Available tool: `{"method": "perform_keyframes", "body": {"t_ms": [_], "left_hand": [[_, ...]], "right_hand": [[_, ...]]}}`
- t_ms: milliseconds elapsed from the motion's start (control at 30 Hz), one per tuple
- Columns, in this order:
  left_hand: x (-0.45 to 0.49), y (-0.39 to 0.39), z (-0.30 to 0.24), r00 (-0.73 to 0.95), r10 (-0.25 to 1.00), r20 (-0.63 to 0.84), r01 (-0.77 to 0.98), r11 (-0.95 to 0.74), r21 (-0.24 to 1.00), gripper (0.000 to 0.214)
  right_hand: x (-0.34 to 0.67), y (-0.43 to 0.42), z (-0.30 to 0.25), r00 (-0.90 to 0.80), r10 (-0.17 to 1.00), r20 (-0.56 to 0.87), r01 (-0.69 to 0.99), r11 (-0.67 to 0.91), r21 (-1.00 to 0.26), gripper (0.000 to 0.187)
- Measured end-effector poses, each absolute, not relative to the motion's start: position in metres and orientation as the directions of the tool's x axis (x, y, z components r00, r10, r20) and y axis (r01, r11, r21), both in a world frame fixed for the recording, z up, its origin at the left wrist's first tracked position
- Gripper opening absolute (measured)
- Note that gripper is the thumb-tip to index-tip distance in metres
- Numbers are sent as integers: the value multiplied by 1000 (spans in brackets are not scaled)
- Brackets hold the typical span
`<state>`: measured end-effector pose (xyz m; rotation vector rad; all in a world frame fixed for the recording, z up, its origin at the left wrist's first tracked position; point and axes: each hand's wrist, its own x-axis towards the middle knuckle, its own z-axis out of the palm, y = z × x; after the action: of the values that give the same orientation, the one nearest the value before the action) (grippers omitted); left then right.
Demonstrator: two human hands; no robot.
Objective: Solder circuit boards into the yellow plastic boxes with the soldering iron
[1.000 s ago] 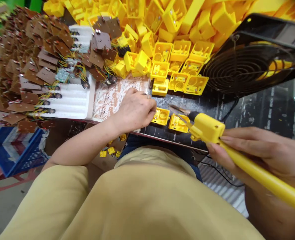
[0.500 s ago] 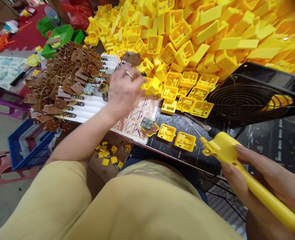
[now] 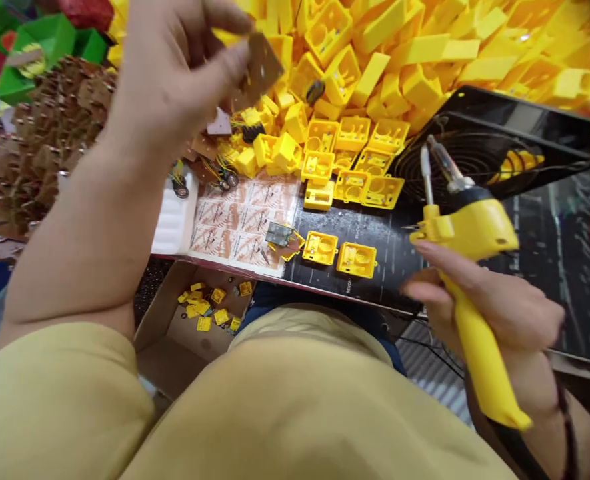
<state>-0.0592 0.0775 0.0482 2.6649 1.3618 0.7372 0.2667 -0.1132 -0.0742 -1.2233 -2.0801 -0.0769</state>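
Note:
Raised over the back of the bench, my left hand point(image 3: 175, 73) pinches a brown circuit board point(image 3: 263, 65) between thumb and fingers. A small dark round part point(image 3: 315, 92) appears beside it, against the yellow cases; whether it hangs from the board I cannot tell. My right hand point(image 3: 495, 300) is wrapped around the yellow handle of a soldering gun point(image 3: 475, 230), its metal tip and feed tube pointing up and away. Two open yellow cases point(image 3: 357, 259) lie along the bench's front edge. Left of them, a greenish circuit board point(image 3: 279, 233) with wires rests on another yellow case point(image 3: 295, 248).
Yellow cases point(image 3: 369, 73) are heaped across the back. A black fan point(image 3: 455, 160) stands at right. Brown boards point(image 3: 59, 127) pile up at left beside a white ridged tray point(image 3: 177, 213) and green bins point(image 3: 49, 40). Below sits a cardboard box point(image 3: 169, 333) with small yellow pieces.
My left hand has lifted toward the upper left and now shows a brown board in its fingers. The soldering gun has swung upright in my right hand. The view has shifted right.

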Motion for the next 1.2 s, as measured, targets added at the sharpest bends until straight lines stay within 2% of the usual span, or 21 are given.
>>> {"method": "perform_keyframes", "body": {"t_ms": [100, 200, 300, 333, 400, 500, 567, 633, 700, 800, 900, 967, 1067, 1200], "left_hand": [[-23, 45, 15, 521, 788, 329, 694, -615, 374, 43], [-9, 25, -15, 517, 806, 289, 652, -590, 476, 30], [-12, 8, -33, 475, 816, 328, 649, -577, 496, 23], [-15, 1, -38, 485, 796, 362, 654, -605, 455, 22], [-20, -18, -46, 572, 698, 431, 651, -706, 278, 18], [-26, -44, -54, 751, 534, 388, 585, -811, -15, 11], [-28, -55, -54, 795, 496, 349, 548, -834, -61, 19], [-26, -56, -48, 779, 511, 364, 549, -836, -2, 29], [-21, -52, -40, 735, 568, 370, 588, -806, 68, 27], [-6, -41, -31, 715, 638, 285, 632, -765, 124, 28], [11, -32, -30, 759, 626, 180, 610, -780, 141, 33], [20, -27, -34, 783, 615, 93, 600, -786, 152, 27], [28, -21, -41, 786, 618, 2, 610, -777, 154, 19], [30, -15, -48, 796, 605, 10, 592, -782, 197, 22]], "right_hand": [[260, -98, -78, -378, 690, 617, 758, 614, -222, 17], [255, -87, -88, -448, 675, 587, 713, 665, -221, 31], [250, -86, -98, -465, 664, 585, 690, 686, -230, 28], [249, -86, -101, -452, 665, 595, 692, 682, -237, 27], [248, -89, -104, -424, 666, 614, 695, 674, -251, 29], [250, -91, -108, -424, 664, 616, 686, 679, -261, 31], [252, -92, -109, -429, 659, 618, 660, 695, -284, 35], [253, -92, -110, -419, 651, 633, 634, 709, -310, 41], [254, -93, -109, -415, 639, 647, 623, 718, -310, 43], [257, -96, -104, -420, 619, 664, 635, 723, -273, 42], [262, -103, -96, -392, 601, 696, 670, 706, -232, 43], [267, -109, -89, -365, 583, 726, 693, 691, -206, 41], [274, -117, -81, -341, 554, 759, 707, 684, -181, 31], [283, -126, -76, -300, 697, 651, 698, 626, -349, 4]]}}
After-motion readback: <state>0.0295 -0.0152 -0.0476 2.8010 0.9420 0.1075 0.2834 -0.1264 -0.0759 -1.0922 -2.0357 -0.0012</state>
